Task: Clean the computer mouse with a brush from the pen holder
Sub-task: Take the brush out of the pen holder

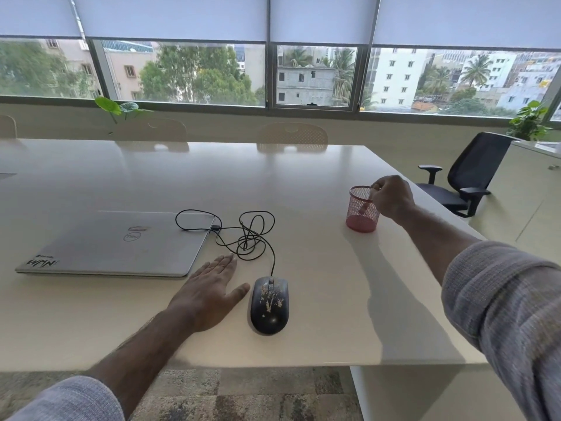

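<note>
A black computer mouse (269, 304) speckled with pale crumbs lies near the front of the white table (334, 293). Its black cable (252, 235) coils behind it. My left hand (209, 291) rests flat on the table just left of the mouse, fingers apart, holding nothing. A red mesh pen holder (359, 215) stands at the right of the table. My right hand (393, 196) is over its rim, fingertips pinched on the top of a thin brush (366, 202) that leans inside the holder.
A closed silver laptop (115, 243) lies at the left with the mouse cable plugged into its side. Beige chairs (292, 133) stand behind the table's far edge. A black office chair (467, 174) is off to the right, near the table's right edge.
</note>
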`<state>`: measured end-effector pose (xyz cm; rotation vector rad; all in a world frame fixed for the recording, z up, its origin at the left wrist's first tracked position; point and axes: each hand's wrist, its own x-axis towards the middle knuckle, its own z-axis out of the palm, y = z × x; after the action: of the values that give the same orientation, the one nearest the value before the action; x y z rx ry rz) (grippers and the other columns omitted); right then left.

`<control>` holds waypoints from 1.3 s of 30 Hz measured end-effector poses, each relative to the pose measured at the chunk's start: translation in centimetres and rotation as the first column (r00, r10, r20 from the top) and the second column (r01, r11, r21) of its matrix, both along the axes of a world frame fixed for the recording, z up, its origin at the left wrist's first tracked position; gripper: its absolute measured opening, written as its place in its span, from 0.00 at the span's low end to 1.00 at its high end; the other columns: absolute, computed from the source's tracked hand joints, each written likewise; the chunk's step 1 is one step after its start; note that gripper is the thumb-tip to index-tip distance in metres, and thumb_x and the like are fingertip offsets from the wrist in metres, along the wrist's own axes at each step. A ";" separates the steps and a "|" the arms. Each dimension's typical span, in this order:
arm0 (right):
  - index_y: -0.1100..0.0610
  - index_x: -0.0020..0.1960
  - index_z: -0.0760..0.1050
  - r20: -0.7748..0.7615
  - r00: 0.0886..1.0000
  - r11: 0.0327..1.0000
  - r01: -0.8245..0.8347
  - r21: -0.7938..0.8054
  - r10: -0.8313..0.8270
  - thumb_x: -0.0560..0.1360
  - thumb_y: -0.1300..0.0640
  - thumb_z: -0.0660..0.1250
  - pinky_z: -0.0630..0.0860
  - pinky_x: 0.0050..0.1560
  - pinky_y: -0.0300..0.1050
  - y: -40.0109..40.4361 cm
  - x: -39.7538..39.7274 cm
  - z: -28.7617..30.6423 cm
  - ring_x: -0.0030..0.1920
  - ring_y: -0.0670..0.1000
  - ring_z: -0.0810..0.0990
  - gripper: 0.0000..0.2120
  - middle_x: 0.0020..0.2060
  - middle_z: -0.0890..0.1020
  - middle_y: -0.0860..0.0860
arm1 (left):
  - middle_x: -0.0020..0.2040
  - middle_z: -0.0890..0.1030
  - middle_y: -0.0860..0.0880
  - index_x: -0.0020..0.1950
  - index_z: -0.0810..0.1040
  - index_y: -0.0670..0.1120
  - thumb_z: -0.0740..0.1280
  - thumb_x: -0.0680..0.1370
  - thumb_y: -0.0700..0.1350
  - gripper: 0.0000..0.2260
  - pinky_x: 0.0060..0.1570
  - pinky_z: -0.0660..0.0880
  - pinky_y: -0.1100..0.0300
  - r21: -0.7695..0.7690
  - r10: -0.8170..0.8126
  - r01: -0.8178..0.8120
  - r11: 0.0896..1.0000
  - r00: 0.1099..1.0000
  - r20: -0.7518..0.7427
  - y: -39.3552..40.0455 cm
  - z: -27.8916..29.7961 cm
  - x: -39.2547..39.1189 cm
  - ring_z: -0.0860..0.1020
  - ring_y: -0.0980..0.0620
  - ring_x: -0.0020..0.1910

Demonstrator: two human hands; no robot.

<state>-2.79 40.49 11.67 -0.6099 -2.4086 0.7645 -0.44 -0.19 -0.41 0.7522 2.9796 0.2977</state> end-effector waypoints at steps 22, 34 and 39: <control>0.65 0.48 0.77 -0.412 0.903 0.352 -0.347 -0.869 -0.125 0.78 0.70 0.66 0.81 0.29 0.45 -8.2 8.2 -2.1 0.26 0.53 0.84 0.03 0.33 0.83 0.59 | 0.87 0.48 0.50 0.86 0.47 0.46 0.52 0.86 0.64 0.36 0.83 0.45 0.57 0.045 0.005 -0.004 0.999 1.000 -0.022 0.0 0.5 0.6 0.46 0.55 0.86; 0.67 0.45 0.76 -0.292 0.956 -0.204 -0.289 -0.935 -0.019 0.84 0.64 0.59 0.82 0.26 0.41 -12.2 13.6 -5.7 0.27 0.52 0.86 0.12 0.27 0.84 0.56 | 0.80 0.71 0.46 0.82 0.66 0.45 0.67 0.82 0.59 0.32 0.78 0.65 0.51 0.267 0.064 -0.021 0.964 0.987 -0.151 -0.2 0.8 1.8 0.68 0.48 0.80; 0.62 0.46 0.76 -0.276 0.961 -0.103 -0.273 -0.957 0.016 0.85 0.61 0.59 0.81 0.24 0.40 -13.5 14.5 -6.4 0.26 0.50 0.85 0.11 0.27 0.84 0.54 | 0.67 0.82 0.44 0.70 0.79 0.43 0.74 0.78 0.48 0.22 0.65 0.75 0.48 0.408 0.143 -0.033 0.912 0.960 -0.242 -0.6 1.3 2.7 0.79 0.42 0.66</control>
<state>11.74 26.95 5.31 -0.6818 -1.1678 2.7044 2.25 -0.74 0.85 0.7382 3.2547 0.9074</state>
